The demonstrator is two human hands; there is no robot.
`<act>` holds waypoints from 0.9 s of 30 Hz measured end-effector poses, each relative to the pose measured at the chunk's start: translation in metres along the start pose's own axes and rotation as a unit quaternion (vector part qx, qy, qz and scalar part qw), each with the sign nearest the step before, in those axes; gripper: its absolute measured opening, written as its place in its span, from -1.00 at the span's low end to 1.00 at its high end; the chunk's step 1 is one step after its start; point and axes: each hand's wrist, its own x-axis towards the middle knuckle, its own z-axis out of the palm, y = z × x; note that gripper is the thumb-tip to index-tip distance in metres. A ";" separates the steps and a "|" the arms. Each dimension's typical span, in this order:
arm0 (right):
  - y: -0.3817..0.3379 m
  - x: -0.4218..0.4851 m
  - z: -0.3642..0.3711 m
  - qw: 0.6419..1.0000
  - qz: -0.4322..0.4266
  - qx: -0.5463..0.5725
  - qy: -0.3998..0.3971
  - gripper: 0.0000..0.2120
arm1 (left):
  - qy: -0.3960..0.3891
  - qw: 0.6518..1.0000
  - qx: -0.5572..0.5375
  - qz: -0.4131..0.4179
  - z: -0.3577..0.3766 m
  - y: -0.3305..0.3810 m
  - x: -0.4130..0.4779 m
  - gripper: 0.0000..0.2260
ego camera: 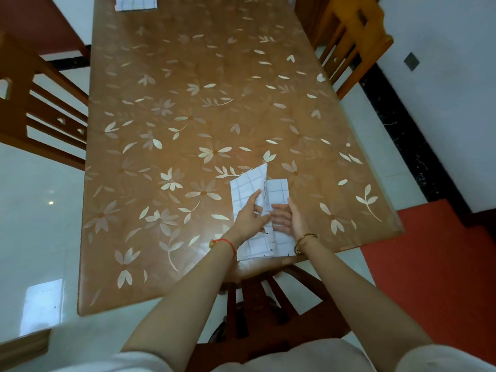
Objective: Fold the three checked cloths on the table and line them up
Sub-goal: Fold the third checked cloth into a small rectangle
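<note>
Floral desk (188,103), with a cloth (243,187) at its near edge mid-fold, it seems — left grip (249,214) pinches the raised flap, right grip (285,216) presses flat with straight fingers — so next that flap likely wants laying over squarely; a second cloth (135,2) lies at the far end.

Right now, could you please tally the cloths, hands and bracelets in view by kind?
Checked cloths: 2, near cloth and far cloth
Hands: 2, left hand and right hand
Bracelets: 2, red cord and gold bangle
Total: 6
</note>
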 end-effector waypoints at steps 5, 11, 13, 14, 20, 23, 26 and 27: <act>0.004 0.004 -0.015 0.983 -0.040 -0.179 0.021 -0.57 | -0.035 0.999 -0.021 -0.032 0.010 -0.010 0.003 -0.25; 0.018 0.018 -0.020 0.945 -0.085 -0.307 0.074 -0.78 | 0.089 0.994 0.056 0.011 -0.014 -0.025 0.001 -0.64; 0.018 0.018 -0.022 0.942 -0.090 -0.311 0.087 -0.73 | 0.158 0.977 0.138 0.037 -0.036 -0.020 0.004 -0.67; 0.018 0.018 -0.022 0.940 -0.089 -0.318 0.088 -0.72 | 0.169 0.970 0.171 0.039 -0.048 -0.020 0.008 -0.67; 0.020 0.022 -0.032 0.941 -0.093 -0.319 0.060 -0.79 | 0.120 0.956 0.264 0.047 -0.088 -0.034 0.073 -0.44; 0.014 0.019 -0.033 0.946 -0.086 -0.310 0.037 -0.79 | 0.069 0.961 0.264 0.048 -0.091 -0.030 0.093 -0.48; 0.012 0.020 -0.035 0.949 -0.087 -0.301 0.031 -0.78 | 0.039 0.962 0.263 0.055 -0.090 -0.030 0.106 -0.46; 0.011 0.020 -0.036 0.949 -0.086 -0.301 0.030 -0.80 | 0.035 0.962 0.266 0.058 -0.088 -0.030 0.108 -0.46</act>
